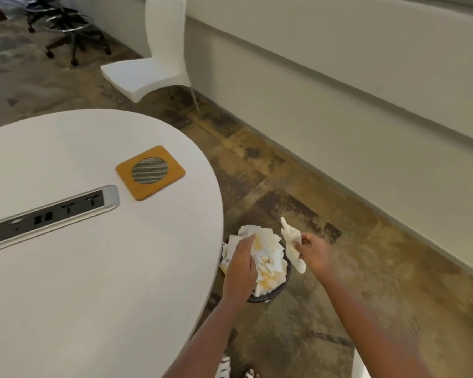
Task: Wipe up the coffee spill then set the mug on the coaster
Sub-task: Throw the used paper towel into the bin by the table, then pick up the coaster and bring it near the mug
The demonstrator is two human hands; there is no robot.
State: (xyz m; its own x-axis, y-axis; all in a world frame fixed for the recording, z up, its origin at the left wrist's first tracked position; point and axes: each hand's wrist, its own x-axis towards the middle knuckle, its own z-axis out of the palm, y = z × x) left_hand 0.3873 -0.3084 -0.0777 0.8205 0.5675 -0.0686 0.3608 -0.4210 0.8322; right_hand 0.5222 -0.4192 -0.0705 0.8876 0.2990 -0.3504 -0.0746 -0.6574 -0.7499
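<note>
**Both hands at the waste bin beside the table's edge**

A white round table point(66, 268) is filling the left half of the view. Its curved edge is sweeping from twelve o'clock round to five o'clock, and patterned floor point(311, 309) is opening out from there to a pale wall point(339, 77) on the right. A wooden coaster point(150, 172) with a grey mesh disc is lying flat at the table's one o'clock, near the rim and just beside the end of an inset power strip point(49, 214).

A dark waste bin point(279, 289) is standing on the floor against the table's edge at four o'clock, heaped with crumpled, brown-stained towels point(268, 257). The left hand point(239, 264) is hanging over that heap with its fingers pointing down onto it. Whether it is gripping anything cannot be told. The right hand point(313, 251), at the bin's two o'clock, is pinching a white paper towel point(291, 241) between thumb and fingers.

A white chair point(148, 75) is standing at twelve o'clock, well apart from the table.
</note>
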